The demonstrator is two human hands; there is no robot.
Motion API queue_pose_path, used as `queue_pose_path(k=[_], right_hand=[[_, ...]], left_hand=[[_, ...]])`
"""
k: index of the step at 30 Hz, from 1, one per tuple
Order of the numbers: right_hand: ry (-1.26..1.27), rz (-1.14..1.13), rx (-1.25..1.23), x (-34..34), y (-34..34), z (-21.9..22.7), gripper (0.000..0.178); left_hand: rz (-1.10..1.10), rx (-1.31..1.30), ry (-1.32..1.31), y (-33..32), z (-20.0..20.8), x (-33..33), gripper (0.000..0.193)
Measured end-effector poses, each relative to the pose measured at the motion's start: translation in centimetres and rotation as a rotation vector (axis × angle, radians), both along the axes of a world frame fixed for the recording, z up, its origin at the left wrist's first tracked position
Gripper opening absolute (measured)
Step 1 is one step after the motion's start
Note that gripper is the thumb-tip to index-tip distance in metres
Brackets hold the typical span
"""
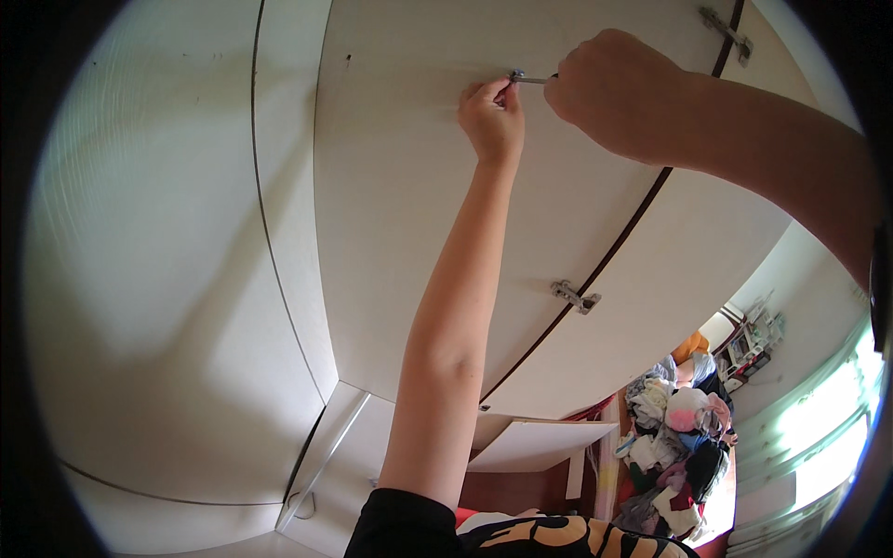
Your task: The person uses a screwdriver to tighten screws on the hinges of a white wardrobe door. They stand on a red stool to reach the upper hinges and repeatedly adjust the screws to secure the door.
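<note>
Two hands at a pale panel (pixel 391 251): left hand (pixel 493 119) pinching a small fitting (pixel 517 74); right hand (pixel 609 93), its grip closed round a screwdriver (pixel 533 81) — best kept straight.

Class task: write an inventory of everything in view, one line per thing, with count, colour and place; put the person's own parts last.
Large flat panels: several, off-white, left to centre
Articulated metal hinges: two, silvery, along the dark seam at right
Thin metal-shafted tool: one, silvery shaft, in the right hand, handle mostly hidden
Small metal fitting: one, silvery, at the shaft's tip
Loose flat board: one, white, lower centre
Heaped fabric clothes: one pile, mixed colours, lower right
Sheer hanging curtain: at least one, pale green, far right
Short-sleeved printed shirt: one, black and tan, bottom
Left hand: one, bare, at the fitting
Right hand: one, bare, gripping the tool
</note>
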State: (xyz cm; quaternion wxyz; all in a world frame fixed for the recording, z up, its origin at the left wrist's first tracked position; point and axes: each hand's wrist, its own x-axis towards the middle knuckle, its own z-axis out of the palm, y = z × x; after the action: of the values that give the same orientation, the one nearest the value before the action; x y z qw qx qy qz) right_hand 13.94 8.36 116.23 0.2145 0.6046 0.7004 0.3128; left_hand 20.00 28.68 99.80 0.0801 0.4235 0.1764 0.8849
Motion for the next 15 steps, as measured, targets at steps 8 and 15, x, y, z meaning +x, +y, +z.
queue_pose_path(k=[8,15], right_hand=[[0.768,-0.255,-0.025,2.5,0.1,1.7,0.01],[0.395,-0.131,-0.019,2.4,-0.4,0.9,0.011]], left_hand=[[-0.048,-0.017,0.029,-0.5,0.6,-0.1,0.005],[0.019,-0.048,0.087,-0.6,0.4,-0.2,0.004]])
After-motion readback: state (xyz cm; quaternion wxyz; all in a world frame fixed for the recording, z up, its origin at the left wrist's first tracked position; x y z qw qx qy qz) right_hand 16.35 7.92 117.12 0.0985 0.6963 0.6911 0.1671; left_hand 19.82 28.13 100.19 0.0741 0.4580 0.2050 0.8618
